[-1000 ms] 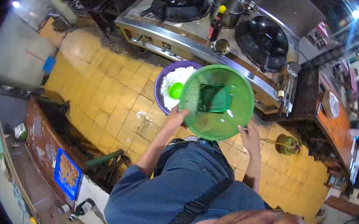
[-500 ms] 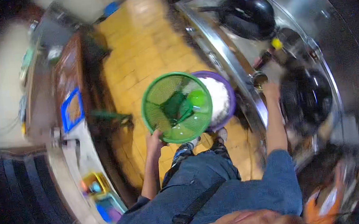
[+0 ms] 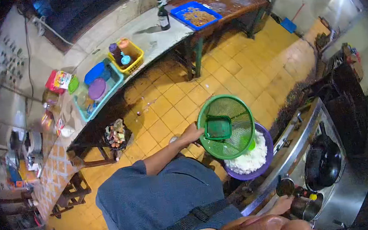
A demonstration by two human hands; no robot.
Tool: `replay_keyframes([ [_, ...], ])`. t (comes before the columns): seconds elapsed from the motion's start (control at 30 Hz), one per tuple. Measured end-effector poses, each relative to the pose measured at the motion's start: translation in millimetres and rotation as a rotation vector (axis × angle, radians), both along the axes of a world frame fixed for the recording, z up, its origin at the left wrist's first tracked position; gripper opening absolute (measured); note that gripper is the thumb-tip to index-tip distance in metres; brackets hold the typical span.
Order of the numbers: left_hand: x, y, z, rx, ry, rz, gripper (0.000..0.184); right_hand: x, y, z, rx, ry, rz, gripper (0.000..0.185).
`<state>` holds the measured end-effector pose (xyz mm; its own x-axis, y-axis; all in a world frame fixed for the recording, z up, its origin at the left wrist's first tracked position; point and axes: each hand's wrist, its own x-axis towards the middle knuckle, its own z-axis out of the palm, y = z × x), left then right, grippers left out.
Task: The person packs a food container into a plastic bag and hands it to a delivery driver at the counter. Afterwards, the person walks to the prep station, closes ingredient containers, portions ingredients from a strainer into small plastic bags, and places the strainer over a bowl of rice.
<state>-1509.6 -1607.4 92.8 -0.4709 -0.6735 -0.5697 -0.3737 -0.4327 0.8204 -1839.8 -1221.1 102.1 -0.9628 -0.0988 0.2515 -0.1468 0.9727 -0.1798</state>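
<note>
My left hand [image 3: 192,134] grips the rim of a round green mesh colander [image 3: 240,116]. A small dark green square-rimmed container [image 3: 218,127] lies inside it. Below and partly behind the colander stands a purple basin [image 3: 269,151] of white, rice-like food [image 3: 248,161]. A bright green thing [image 3: 252,145] shows at the colander's edge, mostly hidden. Over the stove, my right hand [image 3: 282,205] has curled fingers beside a small round metal-rimmed vessel [image 3: 285,187]; whether it holds this is unclear. A dark bottle with a yellow cap [image 3: 313,196] lies close by, near a pot [image 3: 305,210].
A black wok [image 3: 322,163] sits on the steel stove [image 3: 264,192] to the right. Across the tiled floor [image 3: 164,101], a counter bears a blue tray [image 3: 196,15], a dark bottle [image 3: 163,16], a yellow basket [image 3: 132,66] and a teal bin [image 3: 100,108].
My view has swung left, bringing the counter into full sight. The colander stays in my left hand, while my right hand remains by the round vessel at the stove.
</note>
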Motion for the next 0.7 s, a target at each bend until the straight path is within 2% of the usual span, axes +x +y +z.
replay_keyframes([
  [0.03,6,-6,3,-0.063,0.004,-0.005,0.037,21,-31,25,-0.004,0.011,0.016,0.038],
  [0.1,14,-19,-41,-0.045,0.045,0.006,0.039,58,-103,72,-0.047,-0.237,0.182,0.041],
  [0.17,22,-36,-94,-0.207,0.111,-0.029,0.038,82,-168,70,-0.153,-0.339,0.368,0.040],
  [0.2,37,-36,18,-0.018,0.059,-0.050,0.036,90,-199,40,-0.345,-0.252,0.568,0.034],
  [0.23,44,-42,17,-0.013,0.074,-0.027,0.036,97,-228,15,-0.529,-0.171,0.773,0.029],
  [0.3,63,-49,14,0.095,0.131,0.019,0.032,148,-295,19,-0.543,-0.206,0.932,0.029],
  [0.37,91,-68,13,0.044,0.104,0.039,0.037,186,-349,15,-0.364,-0.372,0.932,0.032],
  [0.43,116,-80,18,0.058,0.169,0.056,0.038,205,-380,3,-0.300,-0.392,1.148,0.036],
  [0.47,129,-87,21,0.006,0.159,0.093,0.032,214,-397,0,-0.515,-0.333,1.341,0.038],
  [0.5,139,-96,20,0.003,0.164,0.111,0.032,219,-408,0,-0.512,-0.334,1.360,0.038],
  [0.57,151,-108,11,0.084,0.179,0.422,0.030,226,-420,2,-0.502,-0.290,1.317,0.040],
  [0.6,160,-121,10,0.153,0.187,0.445,0.033,229,-423,3,-0.528,-0.367,1.256,0.040],
  [0.63,170,-131,12,0.024,0.158,0.398,0.040,232,-426,4,-0.517,-0.370,1.264,0.040],
  [0.7,174,-151,2,0.009,0.343,0.514,0.055,234,-434,3,-0.492,-0.469,1.148,0.043],
])
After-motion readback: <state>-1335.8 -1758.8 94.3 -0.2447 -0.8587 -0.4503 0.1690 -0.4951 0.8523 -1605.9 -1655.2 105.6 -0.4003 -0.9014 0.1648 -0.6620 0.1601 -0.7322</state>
